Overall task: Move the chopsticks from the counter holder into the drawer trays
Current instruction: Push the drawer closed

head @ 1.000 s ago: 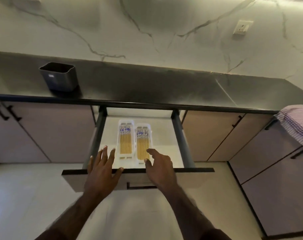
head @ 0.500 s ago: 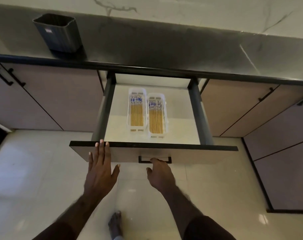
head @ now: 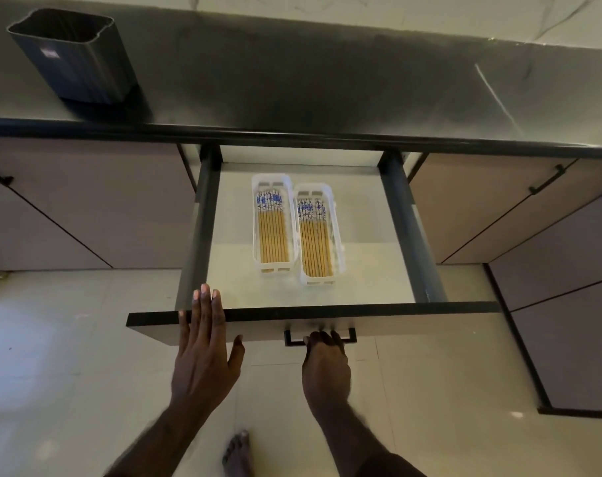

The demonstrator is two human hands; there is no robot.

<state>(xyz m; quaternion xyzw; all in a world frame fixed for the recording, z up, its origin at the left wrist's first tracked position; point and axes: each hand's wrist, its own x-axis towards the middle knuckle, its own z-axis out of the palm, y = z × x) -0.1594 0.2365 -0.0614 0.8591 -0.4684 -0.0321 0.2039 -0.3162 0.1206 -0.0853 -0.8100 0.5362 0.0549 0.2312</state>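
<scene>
The drawer stands pulled out below the dark counter. Inside it lie two white trays side by side, the left tray and the right tray, each filled with several bamboo chopsticks with blue-patterned tops. A dark holder stands on the counter at the far left; no chopsticks show in it. My left hand lies flat, fingers together, on the drawer front's left part. My right hand has its fingers curled around the black drawer handle.
Closed cabinet doors flank the drawer on both sides. A glossy tiled floor lies below, and a bare foot shows at the bottom edge. A marble wall runs behind the counter.
Both hands came out of the drawer onto its front: the left pressed flat on the panel, the right closed on the handle. The view tilted down and moved closer.
</scene>
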